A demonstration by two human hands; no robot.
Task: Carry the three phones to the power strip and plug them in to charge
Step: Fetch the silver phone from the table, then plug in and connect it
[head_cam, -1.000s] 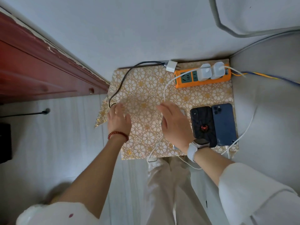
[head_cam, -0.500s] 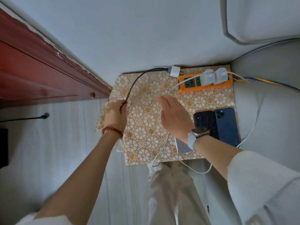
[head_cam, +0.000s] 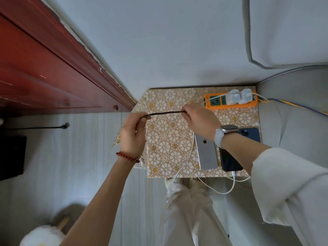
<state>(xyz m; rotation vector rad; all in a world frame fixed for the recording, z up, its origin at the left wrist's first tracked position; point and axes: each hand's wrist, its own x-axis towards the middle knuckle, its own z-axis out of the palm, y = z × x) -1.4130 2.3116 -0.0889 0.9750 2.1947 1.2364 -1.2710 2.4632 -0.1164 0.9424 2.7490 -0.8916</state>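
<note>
1. Left hand (head_cam: 132, 134) is seen at the left edge of the patterned table (head_cam: 166, 157), with thumb and fingers curled and pinching one end of a black cable (head_cam: 166, 113); a red bead bracelet (head_cam: 126, 157) is worn at its wrist.
2. A taut stretch of the black cable is held between the two hands, its long axis running almost level from left to right, raised slightly toward the right.
3. Right hand (head_cam: 199, 121) is seen over the middle of the table, its fingertips pinched on the other end of that stretch; a watch (head_cam: 224, 134) is worn at its wrist.
4. Just below the right hand a silver phone (head_cam: 205, 153) is laid face down, its long axis running from the far side of the table toward the near edge.
5. Beside it to the right a black phone (head_cam: 229, 162) is laid the same way, partly hidden under the right forearm, and a white cable (head_cam: 232, 181) is seen at its near end.
6. A blue phone (head_cam: 251, 134) is laid further right, mostly covered by the wrist and sleeve.
7. At the far right corner of the table an orange power strip (head_cam: 230, 102) is laid with its long axis left to right; two white chargers (head_cam: 240, 98) are plugged into it, well beyond the phones.
</note>
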